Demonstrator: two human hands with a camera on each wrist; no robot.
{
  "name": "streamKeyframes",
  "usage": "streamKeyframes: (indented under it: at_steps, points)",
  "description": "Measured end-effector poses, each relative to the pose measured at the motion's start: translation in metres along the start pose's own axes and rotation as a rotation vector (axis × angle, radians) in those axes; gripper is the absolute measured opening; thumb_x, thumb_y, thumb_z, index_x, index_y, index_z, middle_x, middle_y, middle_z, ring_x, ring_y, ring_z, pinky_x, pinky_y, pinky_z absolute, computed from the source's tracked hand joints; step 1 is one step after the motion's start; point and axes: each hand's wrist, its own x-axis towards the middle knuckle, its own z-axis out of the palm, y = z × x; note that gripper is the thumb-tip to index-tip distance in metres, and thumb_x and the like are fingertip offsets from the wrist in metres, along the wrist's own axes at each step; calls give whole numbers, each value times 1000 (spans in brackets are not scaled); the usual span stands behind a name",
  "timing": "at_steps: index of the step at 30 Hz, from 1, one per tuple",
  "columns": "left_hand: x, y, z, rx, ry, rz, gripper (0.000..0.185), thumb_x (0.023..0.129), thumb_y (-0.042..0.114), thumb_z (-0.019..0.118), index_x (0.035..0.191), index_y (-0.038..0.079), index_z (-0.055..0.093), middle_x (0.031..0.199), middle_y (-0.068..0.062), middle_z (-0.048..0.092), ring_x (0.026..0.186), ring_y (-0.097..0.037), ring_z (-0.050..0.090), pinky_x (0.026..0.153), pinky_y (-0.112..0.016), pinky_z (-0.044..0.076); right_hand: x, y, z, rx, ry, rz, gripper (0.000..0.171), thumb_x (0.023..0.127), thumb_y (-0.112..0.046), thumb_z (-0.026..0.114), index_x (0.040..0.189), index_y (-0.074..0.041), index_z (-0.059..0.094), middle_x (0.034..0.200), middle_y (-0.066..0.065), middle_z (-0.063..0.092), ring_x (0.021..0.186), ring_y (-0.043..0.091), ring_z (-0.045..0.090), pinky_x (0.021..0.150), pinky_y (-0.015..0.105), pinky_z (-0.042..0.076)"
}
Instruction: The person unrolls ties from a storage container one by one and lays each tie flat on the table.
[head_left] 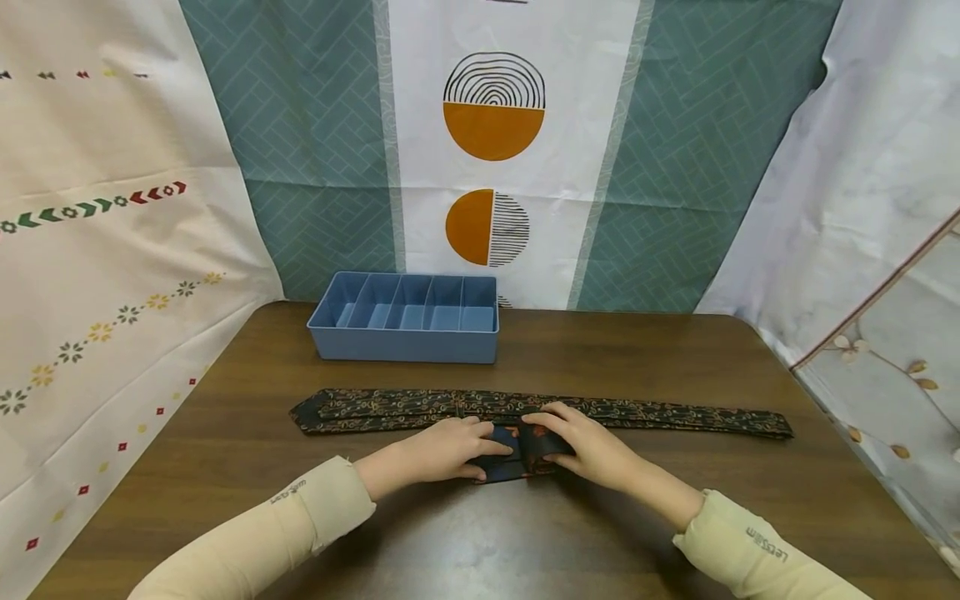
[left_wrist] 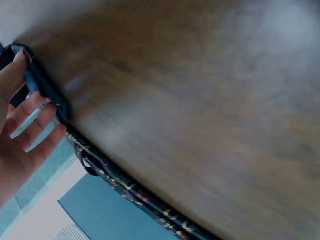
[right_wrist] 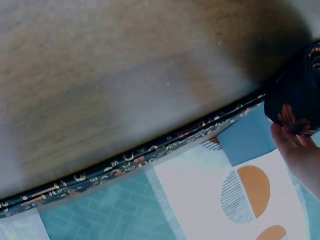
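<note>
A: What are the hands doing?

B: Both are on a small dark roll of cloth point(head_left: 517, 454) near the middle of the wooden table point(head_left: 645, 358). The left hand point(head_left: 442, 450) grasps its left end, fingers curled over the top; the right hand point(head_left: 581, 446) grasps its right end the same way.

A: Can you see the whole roll?

B: No. The fingers cover most of it; only a strip of dark fabric with an orange flower print shows between the hands. How many turns it has I cannot tell.

A: And the long thing behind it?

B: A dark patterned tie point(head_left: 660, 414) lies flat, stretched left to right just beyond the hands. Whether the roll is joined to it is hidden under the fingers.

A: Do the wrist views help?

B: Little. The left wrist view is blurred; it shows fingers point(left_wrist: 30, 117) against a dark fabric edge point(left_wrist: 47, 90). The right wrist view shows fingertips point(right_wrist: 295, 150) on the flowered fabric point(right_wrist: 295, 100), cut off at the frame edge, and the tie's edge point(right_wrist: 130, 162).

A: Anything else?

B: A blue tray with dividers point(head_left: 405, 343) stands at the far side, well apart from the hands. Its compartment floors are partly hidden by the near wall.
</note>
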Motion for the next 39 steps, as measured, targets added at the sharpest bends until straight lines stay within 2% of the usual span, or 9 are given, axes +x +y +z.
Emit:
streamKeyframes:
  at_steps: [3, 7, 11, 16, 19, 26, 30, 34, 39]
  points:
    - [4, 0, -2, 22, -9, 25, 47, 85, 42, 65, 128, 26, 60, 105, 3, 57, 86, -9, 52, 69, -19, 47, 0, -1, -2, -27, 11, -2, 58, 78, -15, 76, 131, -12, 52, 138, 15, 46, 122, 33, 50, 93, 45, 50]
    - [7, 0, -6, -34, -65, 32, 46, 86, 37, 66, 129, 22, 59, 126, 1, 56, 108, -14, 55, 85, -24, 50, 1, 0, -6, -61, 8, -10, 63, 74, -14, 80, 129, -7, 50, 142, 16, 44, 131, 37, 43, 99, 49, 45]
    - [7, 1, -8, -94, -128, -3, 49, 88, 34, 64, 134, 21, 54, 140, 1, 49, 122, -17, 51, 94, -27, 49, 3, 2, -8, -59, -13, -12, 61, 71, -14, 82, 123, -8, 50, 130, 13, 55, 125, 32, 51, 98, 47, 47]
    - [7, 2, -13, -85, -140, -5, 54, 89, 31, 64, 139, 21, 48, 142, -1, 48, 123, -18, 50, 91, -28, 51, 4, 3, -13, -123, -78, -26, 68, 73, -14, 82, 132, -10, 48, 122, 9, 54, 111, 26, 56, 90, 43, 51]
    - [8, 3, -14, -77, -154, -13, 54, 89, 31, 64, 140, 22, 47, 141, -1, 48, 123, -19, 50, 90, -27, 51, 3, 4, -15, -188, -101, -42, 70, 72, -17, 82, 134, -12, 49, 121, 9, 53, 109, 27, 55, 92, 46, 49]
    - [4, 3, -11, -115, -178, -43, 53, 89, 28, 65, 139, 23, 48, 142, 1, 47, 124, -20, 49, 89, -32, 52, 1, 5, -14, -184, -86, -43, 66, 70, -20, 84, 126, -8, 52, 135, 13, 51, 127, 36, 46, 101, 55, 41]
    - [3, 3, -11, -107, -177, -36, 53, 89, 27, 64, 140, 23, 48, 142, 0, 46, 123, -21, 49, 89, -33, 52, 0, 4, -13, -208, -106, -60, 72, 70, -19, 83, 133, -10, 49, 131, 13, 54, 123, 34, 50, 99, 54, 43]
    - [2, 2, -10, -113, -179, -35, 54, 89, 28, 64, 140, 23, 47, 142, 0, 46, 123, -20, 49, 89, -32, 52, 0, 4, -14, -256, -108, -91, 62, 72, -21, 83, 127, -14, 56, 127, 12, 56, 117, 33, 53, 97, 52, 45]
    - [0, -1, -7, -130, -173, -33, 54, 89, 28, 64, 140, 23, 47, 143, 0, 46, 124, -20, 48, 90, -31, 51, 1, 4, -15, -249, -135, -98, 55, 73, -19, 82, 122, -12, 58, 138, 13, 50, 125, 37, 47, 98, 58, 42]
